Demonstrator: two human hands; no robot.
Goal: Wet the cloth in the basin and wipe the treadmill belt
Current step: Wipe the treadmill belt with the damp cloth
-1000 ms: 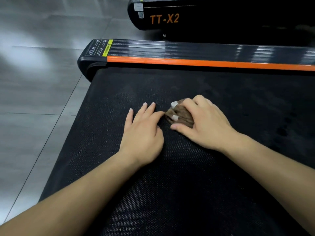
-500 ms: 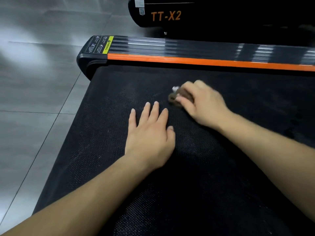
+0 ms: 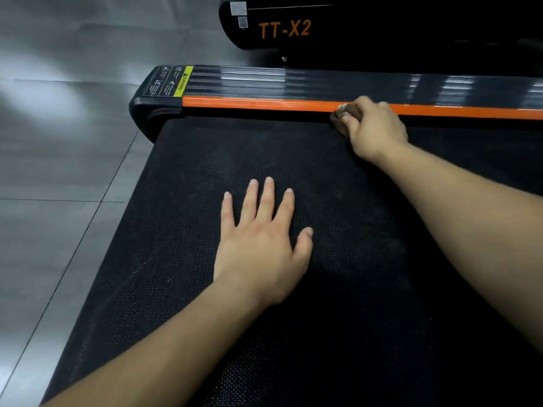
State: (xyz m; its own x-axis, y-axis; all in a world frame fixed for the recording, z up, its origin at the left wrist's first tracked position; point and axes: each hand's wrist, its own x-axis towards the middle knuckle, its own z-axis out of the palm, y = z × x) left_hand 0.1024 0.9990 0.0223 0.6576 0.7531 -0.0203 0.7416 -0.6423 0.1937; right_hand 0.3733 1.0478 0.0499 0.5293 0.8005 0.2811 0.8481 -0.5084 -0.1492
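Right hand on cloth at far belt edge, left hand flat

The right hand (image 3: pixel 373 127) was curled round a bunched brown cloth (image 3: pixel 338 122), fingers wrapped over it and thumb tucked against its near side. Only a small part of the cloth showed at the left of the fist. The cloth sat on the far edge of the belt (image 3: pixel 367 274), touching or just beside the orange strip (image 3: pixel 249 102); which, cannot tell, the hand was slightly blurred.

The left hand (image 3: pixel 261 245) lay palm down on the belt, nearer the camera and well apart from the cloth. Its fingers were straight and spread, holding nothing.

The belt was black and textured, with faint pale smudges. Beyond the orange strip ran a dark ribbed side rail (image 3: pixel 293 80) with a yellow-edged warning label (image 3: pixel 169 82) at its left end. Behind it stood a second black machine (image 3: pixel 367 27) marked TT-X2. Grey tiled floor (image 3: pixel 58 171) lay to the left.
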